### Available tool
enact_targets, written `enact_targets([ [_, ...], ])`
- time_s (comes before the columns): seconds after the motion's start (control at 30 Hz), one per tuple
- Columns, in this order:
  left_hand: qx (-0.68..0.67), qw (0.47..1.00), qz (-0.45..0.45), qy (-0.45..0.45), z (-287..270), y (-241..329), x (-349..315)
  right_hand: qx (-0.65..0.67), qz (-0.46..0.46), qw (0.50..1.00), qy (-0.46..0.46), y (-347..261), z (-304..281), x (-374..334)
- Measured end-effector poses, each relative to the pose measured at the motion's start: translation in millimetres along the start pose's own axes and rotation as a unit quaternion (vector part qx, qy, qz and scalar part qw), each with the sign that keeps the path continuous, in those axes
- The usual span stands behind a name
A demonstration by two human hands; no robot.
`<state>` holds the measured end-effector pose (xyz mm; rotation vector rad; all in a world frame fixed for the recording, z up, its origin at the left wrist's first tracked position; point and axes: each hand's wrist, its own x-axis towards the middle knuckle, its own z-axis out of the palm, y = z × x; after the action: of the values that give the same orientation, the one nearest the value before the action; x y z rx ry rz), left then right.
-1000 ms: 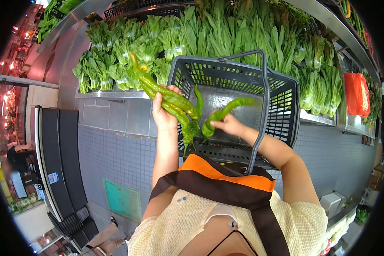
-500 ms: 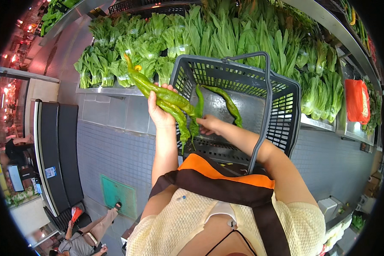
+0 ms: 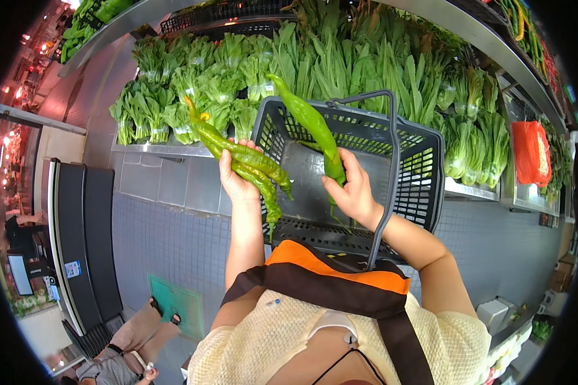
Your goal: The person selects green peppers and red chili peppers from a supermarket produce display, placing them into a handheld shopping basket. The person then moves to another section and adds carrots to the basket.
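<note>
Long green peppers (image 3: 239, 153) lie across the open palm side of my left hand (image 3: 239, 176), at the left wall of the dark grey shopping basket (image 3: 424, 173). My fingers curl round them; their lower tips hang past the hand over the basket. My right hand (image 3: 353, 190) grips another long green pepper (image 3: 309, 119) above the basket, its pale upper end pointing up and left. Thin tips hang below that hand. Part of a further pepper (image 3: 310, 146) shows behind the held one. The basket's handle (image 3: 394, 154) arches over my right forearm.
Beyond the basket, bundled leafy greens (image 3: 205, 83) cover a metal display shelf. A red bag (image 3: 532, 154) stands at the right end. A dark counter (image 3: 87, 237) is at the left. Another person (image 3: 125, 353) stands at the lower left, near a green floor plate (image 3: 176, 305).
My right hand has moved up and right, away from the left hand, now with a pepper raised in it. The left hand keeps its peppers. The person at lower left has shifted.
</note>
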<state>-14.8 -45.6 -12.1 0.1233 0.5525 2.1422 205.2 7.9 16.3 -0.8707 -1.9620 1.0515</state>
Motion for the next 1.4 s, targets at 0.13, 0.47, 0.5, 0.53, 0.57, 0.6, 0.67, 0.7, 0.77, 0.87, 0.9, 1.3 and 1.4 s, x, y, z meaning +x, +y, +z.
enact_targets([
  [0.13,0.010,1.000,-0.005,-0.011,2.0,1.8,-1.0,0.005,-0.036,0.999,0.040,-21.3,-2.5,19.7],
  [0.47,-0.048,0.997,-0.018,-0.054,2.2,1.0,-4.5,-0.257,0.190,0.898,-0.304,52.0,-71.1,-36.3],
  [0.5,-0.057,0.996,-0.027,-0.062,8.0,-1.4,-6.3,-0.254,0.215,0.917,-0.221,52.6,-88.3,-38.7],
  [0.53,-0.065,0.995,-0.037,-0.068,16.1,-2.8,-10.0,-0.216,0.243,0.932,-0.160,29.1,-104.4,-29.7],
  [0.57,-0.069,0.994,-0.048,-0.073,28.4,-4.3,-12.1,-0.223,0.187,0.953,-0.082,11.3,-116.1,-20.8],
  [0.6,-0.070,0.990,-0.060,-0.102,43.1,-7.3,-11.9,-0.226,0.131,0.965,-0.007,-5.7,-123.9,-13.9],
  [0.67,-0.061,0.984,-0.083,-0.144,72.1,-13.9,-15.8,-0.144,-0.018,0.988,0.062,-42.3,-126.1,3.4],
  [0.7,-0.043,0.983,-0.086,-0.158,85.4,-16.4,-16.0,-0.103,-0.053,0.992,0.048,-56.6,-122.7,10.3],
  [0.77,0.020,0.982,-0.092,-0.163,116.9,-24.3,-16.0,-0.018,-0.069,0.997,0.007,-75.2,-108.0,20.5],
  [0.87,0.058,0.986,-0.067,-0.144,140.1,-36.3,-15.9,-0.038,-0.120,0.988,-0.088,-82.9,-86.9,36.7],
  [0.9,0.068,0.985,-0.058,-0.146,142.0,-36.6,-15.6,-0.028,-0.102,0.988,-0.114,-87.7,-79.1,42.6],
  [1.3,0.082,0.981,0.007,-0.174,160.8,-13.9,-17.4,0.101,-0.005,0.950,-0.297,-85.4,-60.0,67.7],
  [1.4,0.049,0.983,-0.007,-0.178,170.0,7.9,3.4,0.100,0.009,0.937,-0.335,-80.5,-66.9,58.9],
])
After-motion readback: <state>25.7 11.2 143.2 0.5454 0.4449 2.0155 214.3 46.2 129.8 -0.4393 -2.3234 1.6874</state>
